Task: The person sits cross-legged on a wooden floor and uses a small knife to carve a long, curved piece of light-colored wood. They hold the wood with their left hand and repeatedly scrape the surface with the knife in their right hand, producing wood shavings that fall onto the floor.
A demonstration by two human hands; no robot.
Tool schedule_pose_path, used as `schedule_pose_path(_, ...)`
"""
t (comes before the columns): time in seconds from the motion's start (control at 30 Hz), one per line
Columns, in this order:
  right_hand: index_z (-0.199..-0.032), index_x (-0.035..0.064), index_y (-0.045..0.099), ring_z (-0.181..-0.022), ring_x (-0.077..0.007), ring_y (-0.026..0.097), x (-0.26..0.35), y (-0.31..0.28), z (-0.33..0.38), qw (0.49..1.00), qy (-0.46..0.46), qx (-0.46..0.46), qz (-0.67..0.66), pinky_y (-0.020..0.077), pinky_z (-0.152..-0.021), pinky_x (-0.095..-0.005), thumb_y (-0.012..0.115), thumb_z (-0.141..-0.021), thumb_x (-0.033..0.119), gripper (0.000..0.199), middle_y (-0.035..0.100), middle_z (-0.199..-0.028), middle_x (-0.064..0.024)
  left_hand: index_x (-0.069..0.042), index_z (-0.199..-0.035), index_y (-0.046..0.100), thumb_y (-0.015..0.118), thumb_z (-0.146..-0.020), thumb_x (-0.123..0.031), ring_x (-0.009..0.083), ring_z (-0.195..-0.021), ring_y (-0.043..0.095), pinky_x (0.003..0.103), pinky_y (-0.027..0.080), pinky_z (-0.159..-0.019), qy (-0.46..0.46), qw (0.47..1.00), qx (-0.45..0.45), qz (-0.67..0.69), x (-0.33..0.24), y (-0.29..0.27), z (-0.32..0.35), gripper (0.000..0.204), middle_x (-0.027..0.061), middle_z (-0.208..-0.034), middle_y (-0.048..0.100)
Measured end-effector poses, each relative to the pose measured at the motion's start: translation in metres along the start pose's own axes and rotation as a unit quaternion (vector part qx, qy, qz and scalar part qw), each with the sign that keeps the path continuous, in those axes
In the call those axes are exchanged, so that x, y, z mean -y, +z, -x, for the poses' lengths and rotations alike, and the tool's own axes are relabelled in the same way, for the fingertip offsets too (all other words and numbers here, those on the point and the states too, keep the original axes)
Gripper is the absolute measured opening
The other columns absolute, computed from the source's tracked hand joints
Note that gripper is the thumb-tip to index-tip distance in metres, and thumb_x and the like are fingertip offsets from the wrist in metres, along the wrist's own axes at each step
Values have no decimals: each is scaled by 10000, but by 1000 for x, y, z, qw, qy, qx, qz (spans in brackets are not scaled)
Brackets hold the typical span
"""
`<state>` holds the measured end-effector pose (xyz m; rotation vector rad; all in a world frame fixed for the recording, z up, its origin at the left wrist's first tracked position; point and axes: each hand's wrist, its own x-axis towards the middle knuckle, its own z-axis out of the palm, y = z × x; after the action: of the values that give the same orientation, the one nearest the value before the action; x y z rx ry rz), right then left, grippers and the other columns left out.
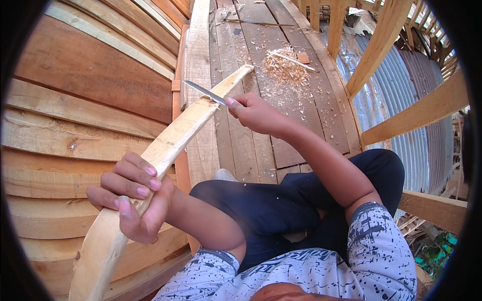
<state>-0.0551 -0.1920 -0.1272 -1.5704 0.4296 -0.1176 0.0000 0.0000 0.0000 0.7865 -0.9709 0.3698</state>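
A long pale strip of wood [176, 131] slants from the lower left up toward the middle, narrowing at its far end. My left hand [138, 193] is wrapped round its wide near part, with the thumb on one side and the fingers over the other. In my right hand [253, 114] is a knife [205, 92], its handle hidden by the fingers. The blade lies across the top of the strip, touching it, and its tip points up and left. A small curl of wood shows at the blade's edge.
Wood shavings [286, 67] are heaped on the plank floor [296, 135], with a thin stick [291, 59] on top. Stacked boards [85, 143] line the left side. Wooden posts [374, 50] and corrugated metal sheets [401, 100] stand to the right. My crossed legs [241, 200] are below.
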Motion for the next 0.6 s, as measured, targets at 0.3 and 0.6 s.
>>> schedule_pose_path(0.3, -742, -10, 556, -512, -132, 400, -7, -3, -8, 984, -83, -119, 105, 357, -515, -357, 452, -1019, 386, 494, 440, -551, -35, -109, -751, 382, 500, -701, -139, 144, -384, 406, 292, 384, -470, 10, 1000, 22, 4, 0, 5, 0, 132, 32, -520, 403)
schedule_pose_path(0.6, -652, 5, 538, -513, -124, 371, 3, 0, -1, 993, -37, -44, 108, 331, -491, -355, 485, -995, 463, 575, 402, -524, -13, -112, -752, 382, 506, -699, -141, 144, -384, 411, 290, 376, -469, 5, 1000, 16, 7, -1, 7, 2, 138, 29, -517, 403)
